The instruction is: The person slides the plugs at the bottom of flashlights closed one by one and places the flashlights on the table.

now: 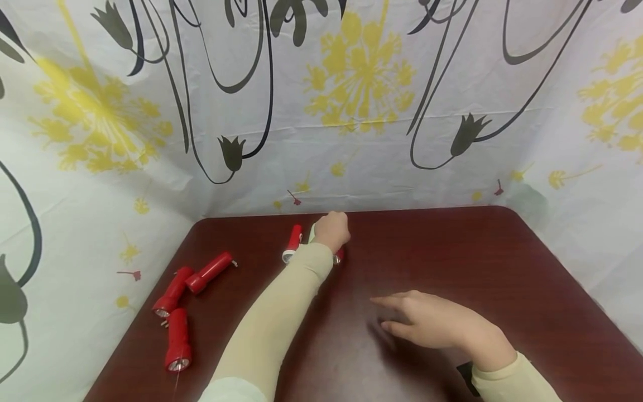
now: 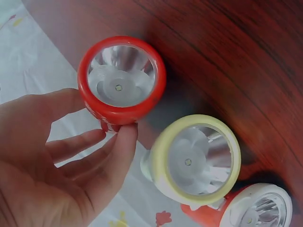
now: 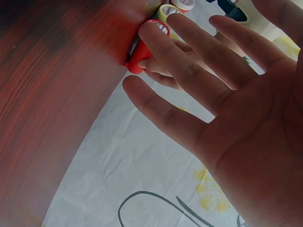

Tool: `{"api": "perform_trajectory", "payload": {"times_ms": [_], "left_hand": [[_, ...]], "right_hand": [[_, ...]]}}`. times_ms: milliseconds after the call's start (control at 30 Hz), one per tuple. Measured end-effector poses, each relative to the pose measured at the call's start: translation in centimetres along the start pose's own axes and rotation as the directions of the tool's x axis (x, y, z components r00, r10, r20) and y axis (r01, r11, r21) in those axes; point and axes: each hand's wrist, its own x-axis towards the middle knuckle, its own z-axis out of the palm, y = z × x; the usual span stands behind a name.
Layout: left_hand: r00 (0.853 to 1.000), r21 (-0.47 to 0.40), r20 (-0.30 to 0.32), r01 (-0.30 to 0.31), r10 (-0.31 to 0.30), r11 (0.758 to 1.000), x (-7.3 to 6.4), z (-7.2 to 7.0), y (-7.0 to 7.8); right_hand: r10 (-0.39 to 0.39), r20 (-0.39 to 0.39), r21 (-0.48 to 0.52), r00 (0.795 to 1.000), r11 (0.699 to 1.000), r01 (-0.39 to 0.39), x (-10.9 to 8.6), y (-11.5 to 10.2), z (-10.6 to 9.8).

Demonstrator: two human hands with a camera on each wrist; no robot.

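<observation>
At the far side of the table, my left hand (image 1: 332,230) grips a red flashlight (image 2: 122,78) by its body, the lens end facing back toward me. Thumb and fingers lie on either side of it in the left wrist view. Right beside it is a pale yellow flashlight (image 2: 201,161), and past that a red flashlight with a white rim (image 1: 294,243). My left forearm hides part of this group in the head view. Over the table's near right part, my right hand (image 1: 434,319) hovers with extended fingers and holds nothing.
Several red flashlights lie at the table's left: one near the front (image 1: 178,340), one behind it (image 1: 173,291), and one angled beside that (image 1: 210,272). A small black object (image 1: 468,378) shows by my right wrist. Patterned white cloth (image 1: 361,162) borders the dark red table (image 1: 427,245).
</observation>
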Motion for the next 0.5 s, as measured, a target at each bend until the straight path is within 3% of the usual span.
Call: {"api": "perform_trajectory", "payload": {"times_ms": [300, 500], "left_hand": [[0.998, -0.006, -0.052, -0.035, 0.035, 0.999, 0.1, 0.2, -0.9], [0.998, -0.016, -0.053, -0.028, 0.027, 0.999, -0.2, -1.4, -1.7]], "right_hand": [[0.0, -0.001, 0.007, 1.0, 1.0, 0.0, 0.1, -0.1, 0.0], [-0.004, -0.024, -0.001, 1.0, 1.0, 0.004, 0.3, 0.2, -0.3]]}}
